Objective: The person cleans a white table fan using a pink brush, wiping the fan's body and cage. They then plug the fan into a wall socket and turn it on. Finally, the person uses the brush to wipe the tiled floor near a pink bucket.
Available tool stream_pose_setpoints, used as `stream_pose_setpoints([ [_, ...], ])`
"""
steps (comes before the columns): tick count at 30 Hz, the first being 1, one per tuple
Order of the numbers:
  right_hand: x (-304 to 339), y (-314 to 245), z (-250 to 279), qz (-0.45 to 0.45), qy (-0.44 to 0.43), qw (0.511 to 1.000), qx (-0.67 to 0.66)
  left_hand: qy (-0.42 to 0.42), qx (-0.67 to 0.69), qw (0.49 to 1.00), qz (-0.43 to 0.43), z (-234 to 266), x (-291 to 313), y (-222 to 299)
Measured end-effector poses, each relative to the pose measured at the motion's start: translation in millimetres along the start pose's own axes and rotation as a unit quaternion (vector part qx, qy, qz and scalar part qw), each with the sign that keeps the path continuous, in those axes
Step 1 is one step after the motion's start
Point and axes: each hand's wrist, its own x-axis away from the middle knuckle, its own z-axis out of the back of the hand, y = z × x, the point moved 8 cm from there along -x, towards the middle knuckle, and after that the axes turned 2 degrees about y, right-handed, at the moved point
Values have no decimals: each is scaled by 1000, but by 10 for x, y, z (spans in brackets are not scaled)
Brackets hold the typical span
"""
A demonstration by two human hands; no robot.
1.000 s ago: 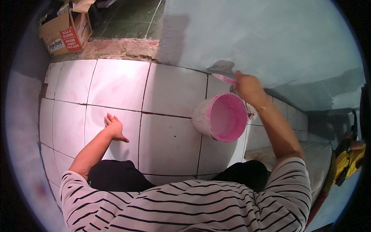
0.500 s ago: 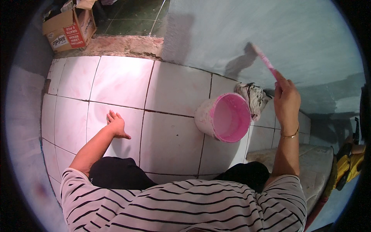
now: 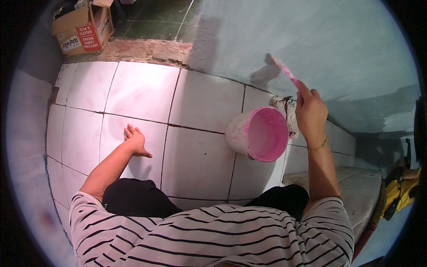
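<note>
My right hand [image 3: 311, 115] grips the pink handle of a paintbrush [image 3: 286, 71], its bristle end pointing up and left close to the grey-blue wall [image 3: 342, 49]. Whether the bristles touch the wall, I cannot tell. Below and left of that hand stands a pink-rimmed bucket [image 3: 235, 133], tilted in view, with pale paint inside and smears down its outside. Behind it, partly hidden by my right hand and the bucket, lies a crumpled whitish rag [image 3: 290, 116]. My left hand [image 3: 135, 141] is empty, fingers spread, over the white floor tiles [image 3: 195, 155].
A torn cardboard box [image 3: 82, 33] sits at the far left beside a rough, broken sill [image 3: 147, 51], with dark green tiles [image 3: 153, 26] beyond. At the right are a greyish slab-like object [image 3: 356, 187] and a yellow and black item [image 3: 400, 193]. Another wall [image 3: 26, 147] runs along the left.
My right hand has moved left with the paintbrush, and the brush's shadow on the wall has shifted left too. The left hand stays in nearly the same place.
</note>
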Motion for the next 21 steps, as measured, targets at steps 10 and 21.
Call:
stream_pose_setpoints([
  [10,-556,-98,-1574,115,-150,978,88,16,14,999,-33,75,-63,70],
  [21,-278,-600,-553,156,-82,984,40,-18,-6,1000,-2,31,2,-9],
])
